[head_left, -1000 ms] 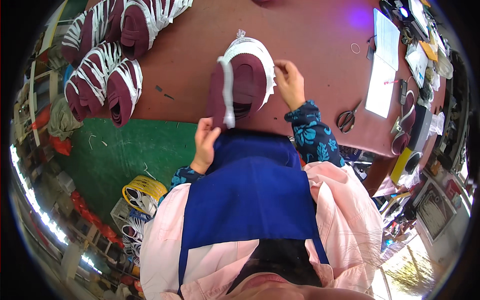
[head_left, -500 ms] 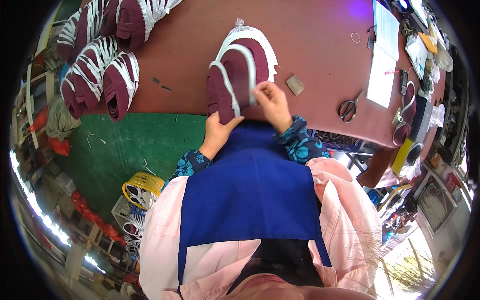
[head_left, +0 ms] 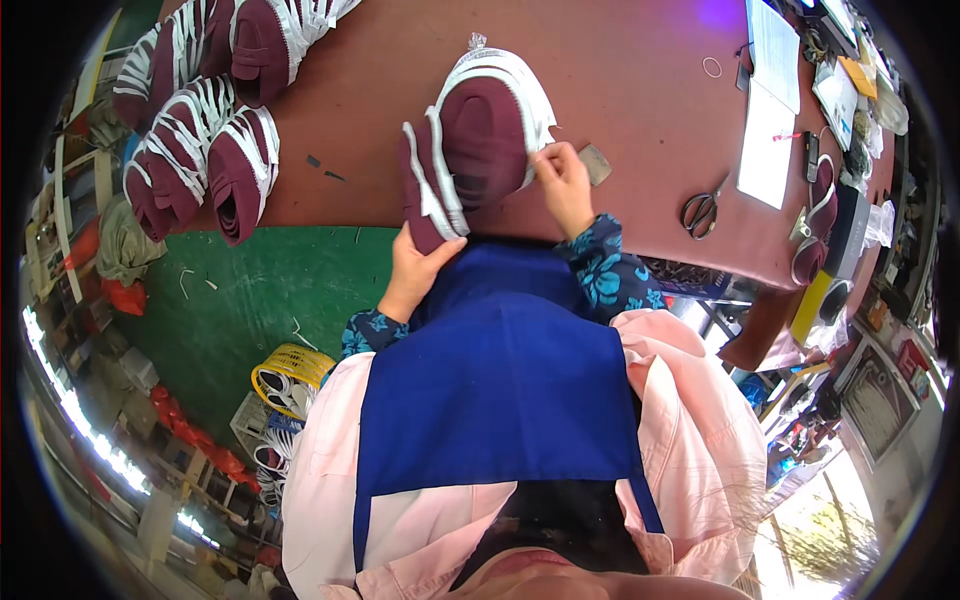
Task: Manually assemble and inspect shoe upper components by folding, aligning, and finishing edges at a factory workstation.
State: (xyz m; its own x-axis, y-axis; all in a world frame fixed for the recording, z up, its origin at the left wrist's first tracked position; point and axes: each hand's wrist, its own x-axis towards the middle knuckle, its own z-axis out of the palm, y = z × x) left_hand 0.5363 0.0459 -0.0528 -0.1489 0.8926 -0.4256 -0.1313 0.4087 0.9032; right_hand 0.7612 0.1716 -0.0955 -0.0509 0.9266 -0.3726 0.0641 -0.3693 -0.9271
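Red-brown tabletop (head_left: 640, 75) across the upper view, green surface (head_left: 270, 290) to the left of the left hand (head_left: 412, 272).

Work item: maroon upper (head_left: 485, 120) with white edging, flat on top of a stack of white-edged uppers (head_left: 538, 95), beyond and between both hands. Near end of it is blurred.

Left hand: thumb laid over the near end of a pair of side uppers (head_left: 422, 190), fingers underneath, so clamped on them. Those are maroon with white edges, seen steeply tilted, right up against the left side of the stack.

Right hand (head_left: 565, 185): thumb and forefinger drawn together at the stack's right edge, touching it. Cannot tell whether an edge is pinched between the tips.

Around the right hand: grey-tan block (head_left: 597, 163) just behind its knuckles, partly covered; black scissors (head_left: 701, 212) to its right, well apart; white papers (head_left: 766, 150) further right and beyond.

Beyond the left hand, off to its left: more maroon uppers (head_left: 242, 175) in piles, and dark scraps (head_left: 333, 176) between the piles and the stack. Yellow basket (head_left: 322, 362) nearer the body, lower left of that hand.
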